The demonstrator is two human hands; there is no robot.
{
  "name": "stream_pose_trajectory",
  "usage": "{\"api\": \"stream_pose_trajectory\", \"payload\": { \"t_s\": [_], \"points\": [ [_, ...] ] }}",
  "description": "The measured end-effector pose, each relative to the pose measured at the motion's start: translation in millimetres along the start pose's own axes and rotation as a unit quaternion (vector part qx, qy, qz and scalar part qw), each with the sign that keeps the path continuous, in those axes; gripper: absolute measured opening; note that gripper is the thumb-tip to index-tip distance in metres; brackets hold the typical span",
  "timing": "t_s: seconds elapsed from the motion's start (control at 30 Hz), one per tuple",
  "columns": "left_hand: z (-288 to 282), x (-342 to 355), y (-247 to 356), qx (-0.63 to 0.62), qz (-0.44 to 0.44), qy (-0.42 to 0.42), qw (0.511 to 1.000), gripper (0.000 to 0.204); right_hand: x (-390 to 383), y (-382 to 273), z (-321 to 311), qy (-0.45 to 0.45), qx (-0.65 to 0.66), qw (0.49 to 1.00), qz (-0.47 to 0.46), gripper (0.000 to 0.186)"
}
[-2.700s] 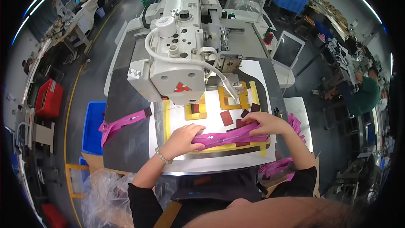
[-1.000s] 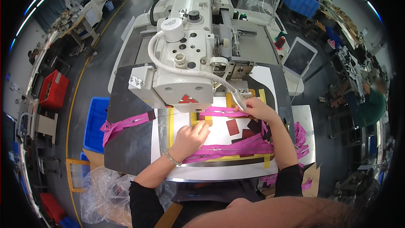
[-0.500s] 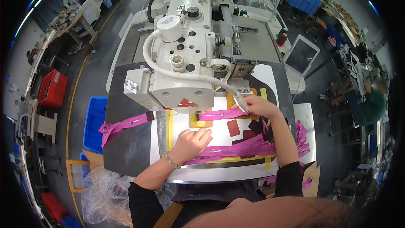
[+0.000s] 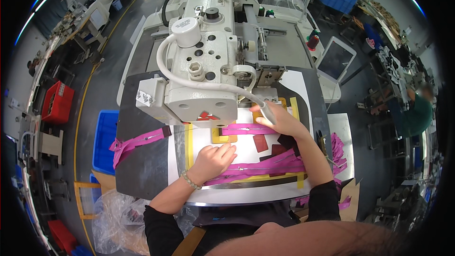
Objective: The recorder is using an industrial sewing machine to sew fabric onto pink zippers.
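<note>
A pink zipper (image 4: 244,129) lies across the white work plate (image 4: 244,150) under the sewing machine head (image 4: 204,104), its left end by a yellow clamp frame (image 4: 216,135). My right hand (image 4: 283,124) is just above its right part, thumb and forefinger apart, partly behind a white hose (image 4: 268,113). My left hand (image 4: 212,162) rests on the plate, fingers curled; what is beneath them, if anything, is hidden. Beside it, more pink zippers (image 4: 265,165) run along the near edge. Dark red patches (image 4: 260,143) lie between the zippers.
Another pink zipper (image 4: 142,140) with a dark end hangs toward the table's left, joined by a thread. A blue bin (image 4: 105,140) stands left of the table. Pink zippers (image 4: 337,151) are heaped at right, below a screen (image 4: 335,59). Clear plastic (image 4: 118,218) lies lower left.
My right hand has lifted off the zipper's right end and moved up and slightly left, its thumb and forefinger now parted. My left hand has stayed in place.
</note>
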State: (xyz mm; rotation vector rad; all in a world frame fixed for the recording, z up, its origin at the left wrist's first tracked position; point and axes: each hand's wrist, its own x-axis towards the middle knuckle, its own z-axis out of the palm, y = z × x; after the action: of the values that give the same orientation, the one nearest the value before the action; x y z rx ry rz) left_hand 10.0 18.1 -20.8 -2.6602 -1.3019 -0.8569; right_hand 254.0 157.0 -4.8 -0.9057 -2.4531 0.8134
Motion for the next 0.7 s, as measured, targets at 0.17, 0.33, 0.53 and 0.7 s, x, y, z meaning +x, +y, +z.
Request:
{"api": "stream_pose_trajectory", "payload": {
  "t_s": [0.17,0.33,0.53,0.7],
  "points": [
    [-2.5,2.8,-0.8,-0.001,0.029,0.009,1.000,0.018,32.3,1.3,49.1,0.048,0.406,0.902,0.141,0.043],
    [-1.7,1.2,-1.5,-0.004,0.055,0.034,0.998,0.017,37.9,-6.8,67.6,0.125,0.537,0.814,0.183,0.042],
    [1.6,2.0,2.3,0.008,0.125,0.042,0.991,0.018,8.2,-24.3,42.3,-0.064,0.383,0.916,0.105,0.028],
    [11.3,1.3,3.3,0.008,0.088,0.008,0.996,0.025,-4.9,-30.1,34.8,-0.013,0.014,0.996,-0.085,0.025]
  ]
}}
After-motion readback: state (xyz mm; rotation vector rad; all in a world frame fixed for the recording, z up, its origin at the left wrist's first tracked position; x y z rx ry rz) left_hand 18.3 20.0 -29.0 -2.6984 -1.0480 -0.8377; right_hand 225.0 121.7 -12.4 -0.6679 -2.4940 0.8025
